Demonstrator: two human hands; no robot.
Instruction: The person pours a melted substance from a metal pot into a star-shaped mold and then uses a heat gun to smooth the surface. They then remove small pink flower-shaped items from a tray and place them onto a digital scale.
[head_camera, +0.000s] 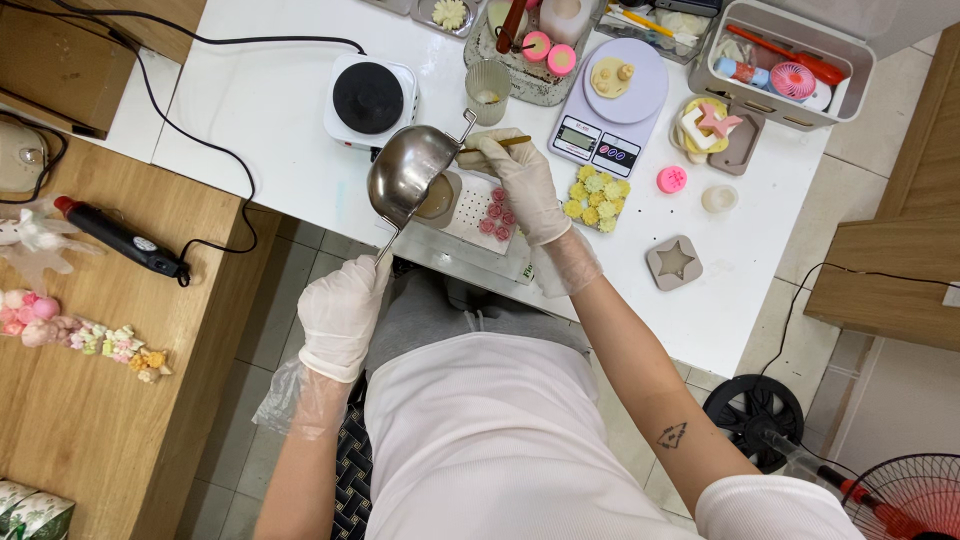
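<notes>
Bright, even light from overhead; soft short shadows under the steel pot (408, 170); mild glare on the white table (270, 110); sharp focus; slight wide-angle bending at the edges.

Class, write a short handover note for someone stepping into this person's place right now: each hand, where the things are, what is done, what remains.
Left hand, gloved, grips the handle of the steel pouring pot, tipped over the white mould tray.
Right hand, gloved, holds a thin stick at the pot's lip.
Done: one cavity under the spout holds beige liquid; small pink pieces lie on the tray.
Left: whether other cavities are filled cannot be seen.
</notes>
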